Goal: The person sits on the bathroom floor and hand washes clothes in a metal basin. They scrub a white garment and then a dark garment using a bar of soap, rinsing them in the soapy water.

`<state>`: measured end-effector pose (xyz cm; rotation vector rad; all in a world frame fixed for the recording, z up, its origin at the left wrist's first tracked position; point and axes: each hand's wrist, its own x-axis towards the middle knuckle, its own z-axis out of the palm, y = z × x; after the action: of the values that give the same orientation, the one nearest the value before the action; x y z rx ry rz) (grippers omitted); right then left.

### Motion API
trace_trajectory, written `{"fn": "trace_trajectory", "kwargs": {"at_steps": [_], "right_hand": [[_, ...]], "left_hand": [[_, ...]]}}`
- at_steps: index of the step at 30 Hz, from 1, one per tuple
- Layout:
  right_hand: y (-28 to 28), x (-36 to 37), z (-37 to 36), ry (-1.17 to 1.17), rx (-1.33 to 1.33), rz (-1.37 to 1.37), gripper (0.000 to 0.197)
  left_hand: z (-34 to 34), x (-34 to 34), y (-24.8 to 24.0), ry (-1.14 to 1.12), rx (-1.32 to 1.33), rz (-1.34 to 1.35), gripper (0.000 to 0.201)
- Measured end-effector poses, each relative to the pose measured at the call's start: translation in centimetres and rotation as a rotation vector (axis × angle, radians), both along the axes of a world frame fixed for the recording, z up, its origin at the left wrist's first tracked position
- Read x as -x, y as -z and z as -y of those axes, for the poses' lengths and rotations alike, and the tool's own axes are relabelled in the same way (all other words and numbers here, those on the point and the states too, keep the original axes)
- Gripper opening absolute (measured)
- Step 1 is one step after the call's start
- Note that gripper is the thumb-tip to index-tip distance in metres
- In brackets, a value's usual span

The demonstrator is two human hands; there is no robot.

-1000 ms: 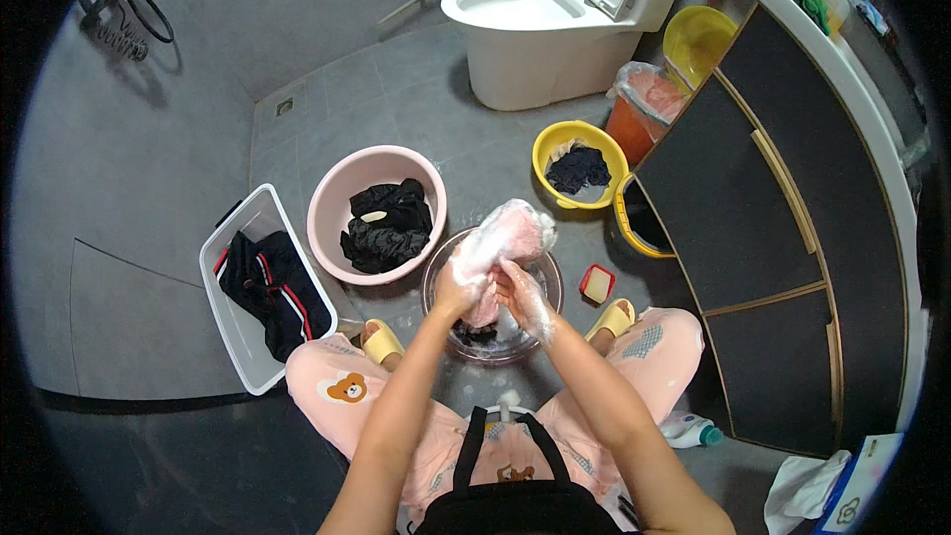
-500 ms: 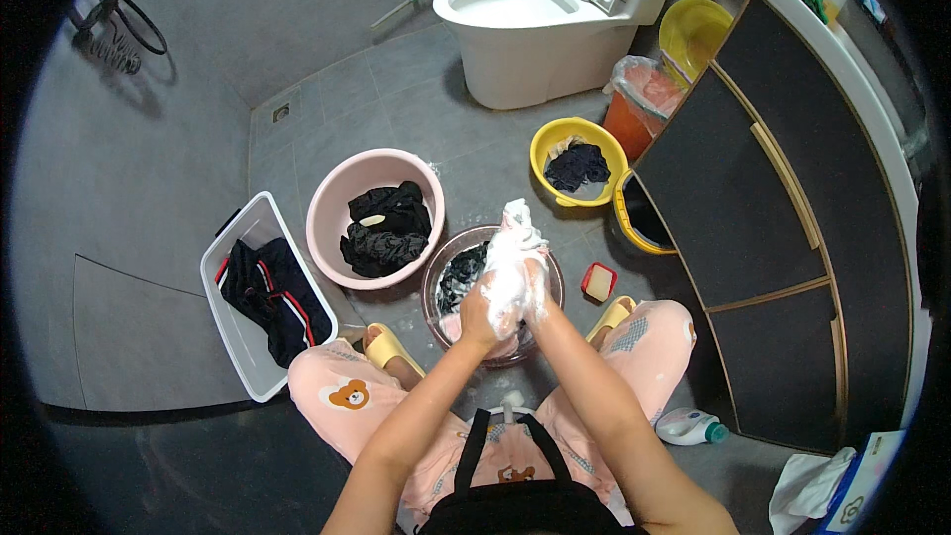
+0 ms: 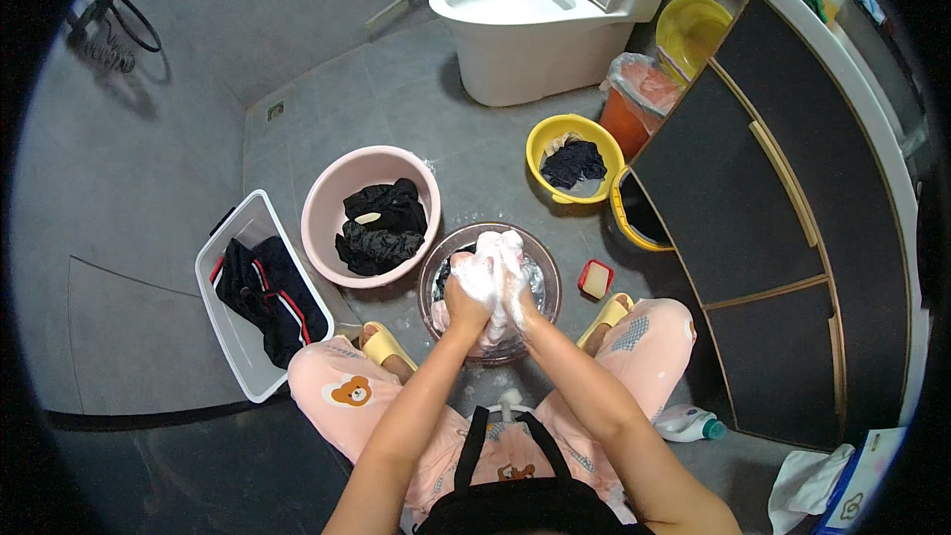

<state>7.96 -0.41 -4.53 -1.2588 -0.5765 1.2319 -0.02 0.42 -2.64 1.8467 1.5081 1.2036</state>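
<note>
Drawn nearer, foamy cloth [image 3: 496,252] sits gripped between left hand [image 3: 470,293] and right hand [image 3: 516,295]: likely soft, slippery, best held bunched.

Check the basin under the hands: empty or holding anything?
Holding something: inside the basin, a pink cloth shows beside the left hand. Water level: cannot tell; hands and foam cover much.

A bathroom, shown by the white toilet [image 3: 545,50], floor drain [image 3: 275,111] and tiled floor [image 3: 396,99].
</note>
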Motion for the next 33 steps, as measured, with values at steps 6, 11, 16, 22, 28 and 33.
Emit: {"fn": "trace_trajectory", "kwargs": {"at_steps": [6, 11, 16, 22, 28, 33], "right_hand": [[-0.6, -0.5, 0.0, -0.287, -0.060, 0.749, 0.046], [-0.5, -2.4, -0.4, -0.524, 0.189, 0.767, 0.071], [-0.2, -1.9, -0.5, -0.379, 0.123, 0.649, 0.057], [1.3, -2.8, -1.5, 0.107, 0.078, -0.006, 0.024], [-0.3, -1.8, -1.6, -0.060, 0.152, -0.457, 0.033], [-3.1, 0.2, -1.0, -0.064, 0.112, -0.129, 0.037]], "left_hand": [[-1.7, 1.7, 3.7, -0.041, 0.397, 0.481, 0.030], [-2.8, 2.3, -0.2, 0.198, 1.031, 0.987, 0.035], [-2.9, 3.5, 1.6, 0.389, 0.808, 1.013, 0.034], [1.1, -0.1, 0.7, 0.087, -0.164, 0.122, 0.011], [3.0, -1.8, -1.2, 0.218, -0.363, 0.010, 0.012], [0.2, -0.1, -0.5, -0.084, -0.059, 0.081, 0.014]]}}
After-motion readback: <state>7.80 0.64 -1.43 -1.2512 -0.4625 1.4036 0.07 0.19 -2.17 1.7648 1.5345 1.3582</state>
